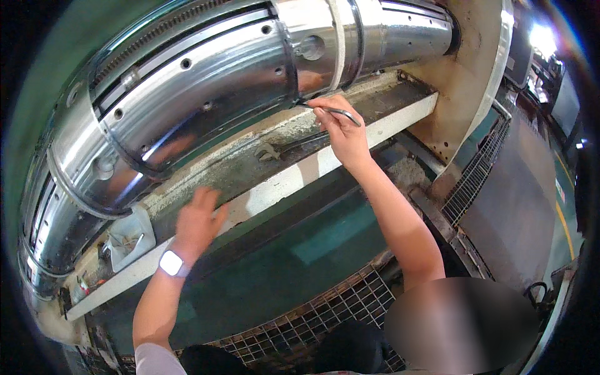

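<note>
A slim metal hex key (345, 114) is pinched in the fingers of my right hand (341, 128). Its far end meets the underside of a large shiny steel cylinder (237, 78), beside a dark ring seam. What the tip touches there is too small to make out. My left hand (199, 220), slightly blurred, is held over the near edge of the ledge with its fingers apart and nothing in them. Between the hands, a worn wrench-like tool (269, 152) lies on the grimy ledge (234, 159) below the cylinder.
A translucent plastic bin (132, 239) with small items stands on the ledge at left. The ledge's pale front beam (281, 185) runs between me and the cylinder. Wire grating (325, 307) lies below, and a beige machine wall (465, 94) rises at right.
</note>
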`<state>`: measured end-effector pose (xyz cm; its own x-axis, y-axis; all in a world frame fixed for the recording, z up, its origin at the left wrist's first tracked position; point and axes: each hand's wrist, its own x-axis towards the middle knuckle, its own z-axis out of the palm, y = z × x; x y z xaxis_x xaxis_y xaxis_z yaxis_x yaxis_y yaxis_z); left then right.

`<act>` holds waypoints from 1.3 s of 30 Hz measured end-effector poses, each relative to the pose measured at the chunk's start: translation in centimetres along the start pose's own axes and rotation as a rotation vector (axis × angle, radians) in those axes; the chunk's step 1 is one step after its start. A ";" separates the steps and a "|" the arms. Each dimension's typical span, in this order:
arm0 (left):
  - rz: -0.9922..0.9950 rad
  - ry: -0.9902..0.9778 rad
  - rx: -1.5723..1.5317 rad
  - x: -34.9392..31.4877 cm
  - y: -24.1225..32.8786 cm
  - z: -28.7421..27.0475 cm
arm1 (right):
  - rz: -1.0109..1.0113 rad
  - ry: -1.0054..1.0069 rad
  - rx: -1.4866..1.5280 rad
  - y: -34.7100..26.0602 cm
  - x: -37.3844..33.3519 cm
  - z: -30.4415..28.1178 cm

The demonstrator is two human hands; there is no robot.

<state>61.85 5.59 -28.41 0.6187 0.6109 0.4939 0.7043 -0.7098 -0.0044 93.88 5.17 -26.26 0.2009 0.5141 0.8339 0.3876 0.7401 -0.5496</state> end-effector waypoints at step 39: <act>-0.290 -0.665 0.445 -7.5 -10.1 -1.0 | -0.142 -0.060 -0.758 5.2 0.8 -3.9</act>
<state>49.73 7.85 -31.22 0.3704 0.9250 -0.0851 0.8516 -0.3747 -0.3665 99.56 7.77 -28.23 0.0623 0.4749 0.8779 0.9203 0.3130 -0.2346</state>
